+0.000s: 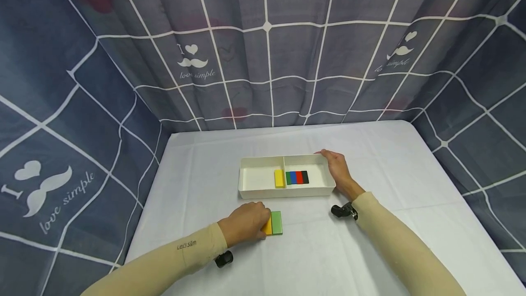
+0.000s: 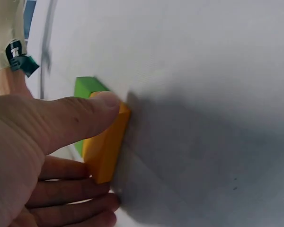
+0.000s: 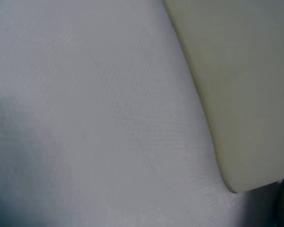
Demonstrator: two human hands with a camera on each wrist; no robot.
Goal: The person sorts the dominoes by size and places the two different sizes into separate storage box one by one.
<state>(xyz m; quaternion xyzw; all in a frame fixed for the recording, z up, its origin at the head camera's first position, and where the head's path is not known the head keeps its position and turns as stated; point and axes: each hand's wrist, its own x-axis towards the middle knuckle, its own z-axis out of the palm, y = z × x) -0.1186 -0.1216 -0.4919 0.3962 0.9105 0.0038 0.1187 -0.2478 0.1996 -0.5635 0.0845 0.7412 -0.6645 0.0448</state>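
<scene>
On the table in front of the box, my left hand [image 1: 248, 223] pinches an orange block [image 2: 106, 146] between thumb and fingers. A light green block [image 1: 277, 223] lies flat right beside the orange one, on its right. My right hand [image 1: 339, 171] grips the right end of a white two-compartment box [image 1: 287, 192]. In the box's left compartment a yellow block [image 1: 279, 179] stands against the divider. Across the divider, a row of thin green, blue, red and black blocks [image 1: 299, 177] lies in the right compartment. The right wrist view shows only the box's pale side [image 3: 241, 94] and the cloth.
A white cloth covers the table [image 1: 197, 172]. Dark checked curtains [image 1: 263, 58] hang close behind it and at both sides. Black wrist devices [image 1: 223, 258] sit under both sleeves.
</scene>
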